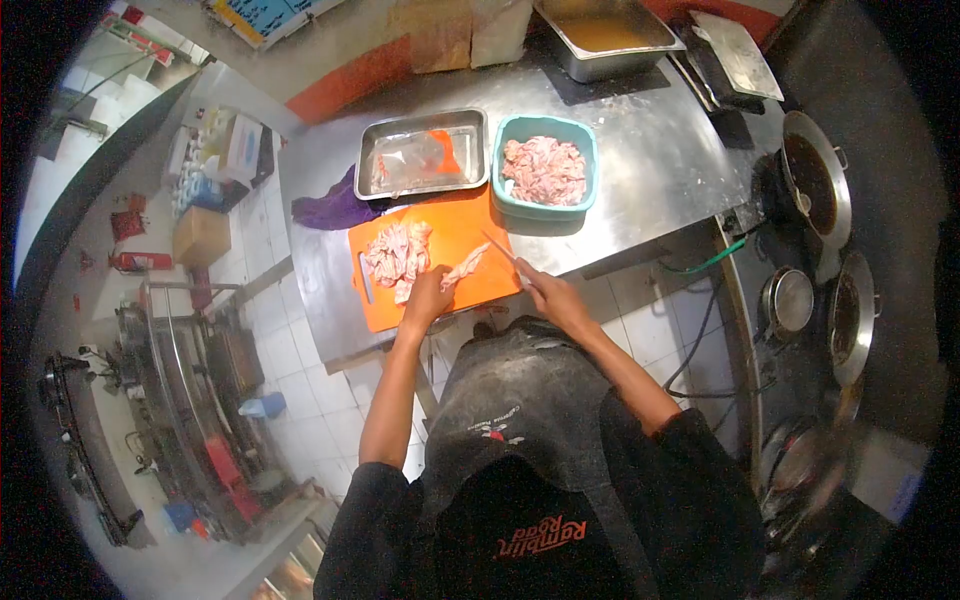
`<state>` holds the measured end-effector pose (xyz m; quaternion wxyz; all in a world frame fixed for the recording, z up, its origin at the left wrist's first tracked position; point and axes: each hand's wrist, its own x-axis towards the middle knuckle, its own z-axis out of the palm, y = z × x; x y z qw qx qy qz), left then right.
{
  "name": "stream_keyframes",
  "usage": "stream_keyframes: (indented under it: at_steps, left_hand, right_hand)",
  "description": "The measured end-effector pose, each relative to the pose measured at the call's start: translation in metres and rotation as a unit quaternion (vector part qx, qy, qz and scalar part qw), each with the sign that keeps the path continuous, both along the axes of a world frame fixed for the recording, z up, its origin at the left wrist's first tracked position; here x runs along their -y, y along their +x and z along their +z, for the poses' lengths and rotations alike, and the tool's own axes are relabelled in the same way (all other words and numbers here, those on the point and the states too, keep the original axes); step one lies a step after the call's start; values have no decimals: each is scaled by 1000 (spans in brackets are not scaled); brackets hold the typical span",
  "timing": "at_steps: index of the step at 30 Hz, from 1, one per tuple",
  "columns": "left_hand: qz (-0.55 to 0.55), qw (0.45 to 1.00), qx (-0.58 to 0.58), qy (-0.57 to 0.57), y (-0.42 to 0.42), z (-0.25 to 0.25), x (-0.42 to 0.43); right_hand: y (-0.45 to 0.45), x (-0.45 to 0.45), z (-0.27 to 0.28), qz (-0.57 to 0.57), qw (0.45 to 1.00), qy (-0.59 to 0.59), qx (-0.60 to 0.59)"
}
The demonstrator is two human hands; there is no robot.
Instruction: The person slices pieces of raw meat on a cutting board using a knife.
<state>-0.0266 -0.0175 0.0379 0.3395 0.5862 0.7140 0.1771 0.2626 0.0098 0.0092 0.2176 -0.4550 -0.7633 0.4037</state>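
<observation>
An orange cutting board (pixel 400 318) lies at the front of the steel table. On its left side sits a pile of pale pink raw meat (pixel 398 252), perhaps chicken. My left hand (pixel 428 296) is closed at the pile's lower right edge, its fingers on one end of a long strip of raw meat (pixel 467 264). Gripped in my right hand (pixel 548 295) is a knife (pixel 499 244), its blade pointing up and left over the board's right edge, apart from the strip. A teal tub (pixel 545 211) behind the board holds more raw meat (pixel 546 170).
Behind the board stands a steel tray (pixel 366 190) beside a purple cloth (pixel 333 206). A deep pan of brown liquid (pixel 610 62) sits at the back of the steel table (pixel 655 180). Large woks (pixel 848 320) stand to the right, with a green hose (pixel 705 262) near the table edge.
</observation>
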Motion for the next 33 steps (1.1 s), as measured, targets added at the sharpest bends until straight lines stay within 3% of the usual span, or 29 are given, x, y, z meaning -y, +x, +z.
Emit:
stream_keyframes:
  at_steps: [4, 7, 11, 14, 16, 17, 19, 22, 26, 28, 33]
  left_hand:
    - [5, 993, -44, 111, -18, -30, 26]
    - [27, 994, -51, 97, -24, -27, 38]
    - [37, 997, -58, 25, -32, -26, 52]
    - [62, 986, -153, 7, -32, -23, 60]
    - [78, 971, -169, 147, -16, 3, 55]
    - [78, 972, -168, 146, -11, -3, 48]
    - [26, 963, -95, 251, -4, -21, 26]
    - [-40, 957, -88, 275, 19, -31, 5]
    - [-7, 976, -85, 199, 20, -40, 2]
    - [-3, 973, -84, 214, 14, -46, 7]
    - [-6, 968, -50, 247, 11, -46, 8]
  right_hand:
    - [-10, 3, -16, 53, 998, 7, 26]
    - [-10, 0, -20, 24, 996, -14, 88]
    - [-6, -5, -23, 21, 996, 9, 84]
    - [-8, -4, -18, 36, 995, 23, 88]
    - [-10, -3, -8, 38, 997, 49, 55]
    - [-14, -2, -4, 38, 997, 48, 56]
    - [-23, 1, -1, 73, 995, 42, 44]
    - [-30, 6, -19, 74, 996, 18, 39]
    - [-21, 8, -28, 39, 997, 29, 54]
    - [-21, 12, -27, 34, 993, 46, 101]
    - [-26, 20, -10, 58, 995, 29, 77]
